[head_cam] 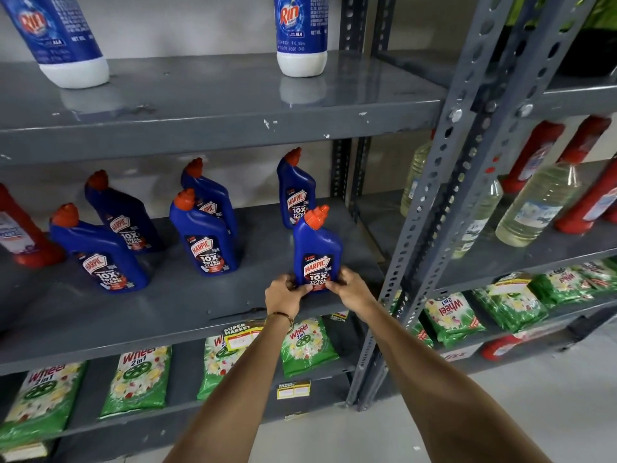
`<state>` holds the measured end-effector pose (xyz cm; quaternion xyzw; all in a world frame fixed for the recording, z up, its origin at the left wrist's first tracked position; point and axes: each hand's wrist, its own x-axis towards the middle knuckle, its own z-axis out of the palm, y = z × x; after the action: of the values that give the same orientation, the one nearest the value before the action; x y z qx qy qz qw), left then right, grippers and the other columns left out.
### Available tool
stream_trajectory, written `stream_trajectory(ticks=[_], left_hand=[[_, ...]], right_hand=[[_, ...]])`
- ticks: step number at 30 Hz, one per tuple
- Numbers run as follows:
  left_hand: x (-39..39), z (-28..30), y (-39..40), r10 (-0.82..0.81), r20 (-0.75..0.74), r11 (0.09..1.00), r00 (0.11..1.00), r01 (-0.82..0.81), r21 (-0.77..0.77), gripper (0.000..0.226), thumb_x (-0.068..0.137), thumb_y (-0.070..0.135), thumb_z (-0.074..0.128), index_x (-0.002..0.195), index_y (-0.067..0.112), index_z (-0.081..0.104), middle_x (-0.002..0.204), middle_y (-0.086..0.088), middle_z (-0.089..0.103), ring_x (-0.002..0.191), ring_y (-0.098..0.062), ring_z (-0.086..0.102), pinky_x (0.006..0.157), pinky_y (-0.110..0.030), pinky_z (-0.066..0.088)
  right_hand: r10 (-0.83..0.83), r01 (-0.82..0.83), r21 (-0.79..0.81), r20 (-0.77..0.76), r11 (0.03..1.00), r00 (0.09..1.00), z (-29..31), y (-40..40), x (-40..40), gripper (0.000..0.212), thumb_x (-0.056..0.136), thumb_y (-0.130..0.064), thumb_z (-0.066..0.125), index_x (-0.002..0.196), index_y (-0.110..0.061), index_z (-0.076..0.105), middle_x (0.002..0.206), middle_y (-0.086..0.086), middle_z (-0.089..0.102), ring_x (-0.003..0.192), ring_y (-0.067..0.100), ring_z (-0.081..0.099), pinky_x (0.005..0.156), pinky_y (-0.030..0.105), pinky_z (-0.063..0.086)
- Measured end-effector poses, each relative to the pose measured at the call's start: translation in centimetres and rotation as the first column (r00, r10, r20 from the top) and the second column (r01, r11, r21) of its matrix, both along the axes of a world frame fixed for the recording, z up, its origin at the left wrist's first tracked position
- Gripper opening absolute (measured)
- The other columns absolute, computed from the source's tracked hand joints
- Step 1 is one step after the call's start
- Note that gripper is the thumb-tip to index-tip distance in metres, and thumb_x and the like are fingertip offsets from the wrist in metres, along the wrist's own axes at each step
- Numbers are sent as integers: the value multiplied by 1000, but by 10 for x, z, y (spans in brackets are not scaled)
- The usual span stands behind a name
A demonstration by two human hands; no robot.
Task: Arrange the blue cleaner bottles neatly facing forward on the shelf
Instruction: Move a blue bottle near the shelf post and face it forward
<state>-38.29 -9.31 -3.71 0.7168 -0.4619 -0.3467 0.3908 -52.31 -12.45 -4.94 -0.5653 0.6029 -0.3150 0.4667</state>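
Several blue cleaner bottles with orange-red caps stand on the grey middle shelf (167,315). The front-right bottle (317,248) stands upright near the shelf's front edge with its label facing me. My left hand (283,292) and my right hand (347,287) both grip its base from either side. Behind it stands another bottle (295,192). Two more (205,235) (208,198) stand one behind the other at the middle. At the left, two bottles (100,252) (123,215) lean and are turned slightly.
A red bottle (23,232) stands at the shelf's far left. Blue-and-white bottles (300,31) stand on the upper shelf. Green detergent packs (140,382) fill the lower shelf. A perforated grey upright (444,208) bounds the right; clear and red bottles (537,198) lie beyond it.
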Motion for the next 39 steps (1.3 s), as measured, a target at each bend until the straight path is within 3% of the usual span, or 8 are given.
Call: stream_trajectory(ticks=[15,20,30,36,39], left_hand=[[0,-2,11,22,-24,999,999,-22,34,45,70,21,78,107,1,62,108,-19,70,102,-30,65,92,-40,52],[25,-2,20,65,-19,997,998,-64,46,57,75,25,74,122,1,54,122,-19,63,115,-29,58,98,-37,46],[112,2,39,44,53,997,998,-48,62,55,79,32,69,123,3,54,123,-16,63,118,-30,54,100,-37,41],[174,3,51,-28,72,997,997,22,77,59,79,34,68,126,3,51,129,-15,58,123,-30,50,102,-37,40],[196,5,54,-19,50,997,999,15,77,63,78,34,70,129,3,49,130,-15,58,124,-31,49,105,-39,40]], right_hand=[[-22,22,25,2,999,1000,-4,7,-5,43,83,-5,62,125,-6,50,123,14,63,115,28,58,100,41,46],[-144,144,21,3,989,990,-3,16,2,53,80,-7,67,129,-4,47,124,13,63,115,26,59,95,33,45],[-476,473,-67,-32,878,879,4,50,48,42,82,-10,65,121,0,52,120,20,64,110,33,59,77,26,38],[-561,561,-13,-38,828,827,5,75,102,42,83,-13,62,121,2,51,120,22,62,108,35,58,77,30,40],[-542,542,-23,-71,840,838,6,82,127,46,86,-15,60,128,1,47,128,22,57,117,37,54,90,37,45]])
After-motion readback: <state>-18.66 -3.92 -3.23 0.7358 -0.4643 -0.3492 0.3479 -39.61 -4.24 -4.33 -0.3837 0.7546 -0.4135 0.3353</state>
